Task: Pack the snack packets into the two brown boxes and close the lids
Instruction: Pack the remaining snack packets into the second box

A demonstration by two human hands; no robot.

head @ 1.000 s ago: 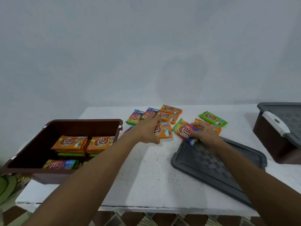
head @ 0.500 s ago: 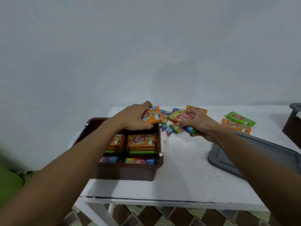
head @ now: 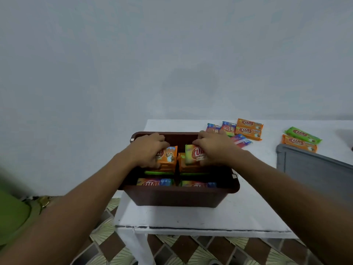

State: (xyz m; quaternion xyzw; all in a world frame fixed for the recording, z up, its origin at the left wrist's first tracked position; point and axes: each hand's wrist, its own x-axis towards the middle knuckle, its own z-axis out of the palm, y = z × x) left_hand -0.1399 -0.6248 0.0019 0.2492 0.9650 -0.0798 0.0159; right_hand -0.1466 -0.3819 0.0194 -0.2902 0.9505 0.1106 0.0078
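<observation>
An open brown box (head: 177, 196) stands at the table's left end with stacked snack packets inside. My left hand (head: 149, 150) is inside it, shut on an orange packet (head: 169, 155) that lies on the back left stack. My right hand (head: 214, 148) grips a yellow-green packet (head: 193, 154) over the back right stack. Two more packets (head: 155, 182) lie along the box's front. Several loose packets (head: 246, 129) remain on the table behind the box, and a green one (head: 302, 134) with an orange one (head: 298, 143) lies farther right.
A grey lid (head: 315, 167) lies flat on the white table (head: 191, 219) at the right. The table's left and front edges are close to the box. Patterned floor tiles (head: 191, 249) show below; something green (head: 11, 213) sits at the far left.
Both hands have carried their packets from above the table into the box and lowered them onto the back stacks. The view has swung left, so the second box has left the frame.
</observation>
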